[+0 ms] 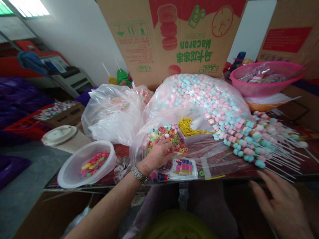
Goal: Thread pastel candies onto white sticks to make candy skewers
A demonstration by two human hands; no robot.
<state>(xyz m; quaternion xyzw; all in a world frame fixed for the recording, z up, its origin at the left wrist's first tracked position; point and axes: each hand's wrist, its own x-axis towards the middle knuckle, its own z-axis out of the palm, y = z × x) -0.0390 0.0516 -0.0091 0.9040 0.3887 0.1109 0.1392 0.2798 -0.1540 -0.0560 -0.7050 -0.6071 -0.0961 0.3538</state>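
My left hand (159, 153), with a metal watch on its wrist, reaches into an open plastic bag of colourful ring candies (178, 141); its fingertips touch the rings, and whether they grip one is hidden. My right hand (277, 196) is at the table's front edge on the right, fingers apart, holding nothing. Just above it lies a pile of candy skewers (249, 139) with white sticks. Gold twist ties (188, 127) rest beside the rings. Behind them bulges a large bag of pink, blue and white candies (199, 96). Small printed packets (183, 167) lie below my left hand.
A white bowl (67, 171) with red and yellow rings and a lidded cup (58, 135) stand on the left. Behind are a clear plastic bag (112, 113) and a Macaron carton (159, 63). A pink basket (269, 88) is at the back right.
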